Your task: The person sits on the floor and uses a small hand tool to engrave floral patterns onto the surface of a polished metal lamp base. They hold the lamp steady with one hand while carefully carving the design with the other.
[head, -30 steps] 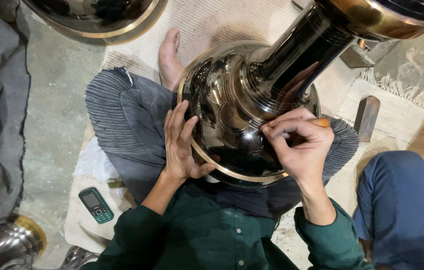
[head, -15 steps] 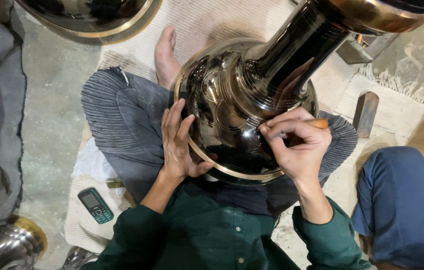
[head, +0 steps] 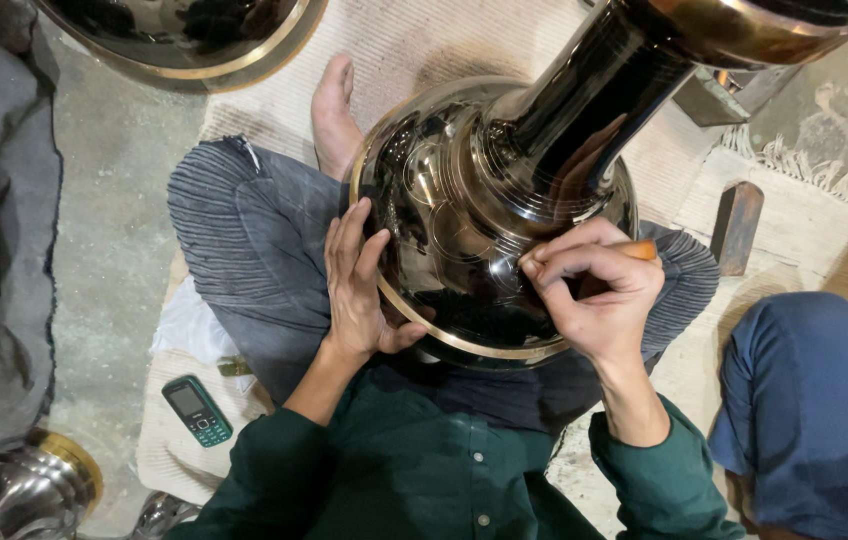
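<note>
A large polished dark metal vessel (head: 484,200) with a brass rim lies tilted across my lap, its long neck pointing up and to the right. My left hand (head: 356,285) lies flat against its left side with fingers spread, steadying it. My right hand (head: 594,290) is closed on a small orange-handled tool (head: 639,250), its tip pressed to the vessel's shoulder near the neck. I sit cross-legged in grey trousers and a dark green shirt, one bare foot (head: 332,110) showing above the vessel.
A green mobile phone (head: 197,410) lies on the mat at lower left. Another shiny vessel (head: 184,40) sits at the top left, a third (head: 14,490) at the bottom left. A metal block (head: 736,225) rests on the mat right. A person's blue-clad knee (head: 804,410) is at right.
My right hand with the tool has shifted slightly along the vessel's shoulder. My left hand stays on the vessel's side.
</note>
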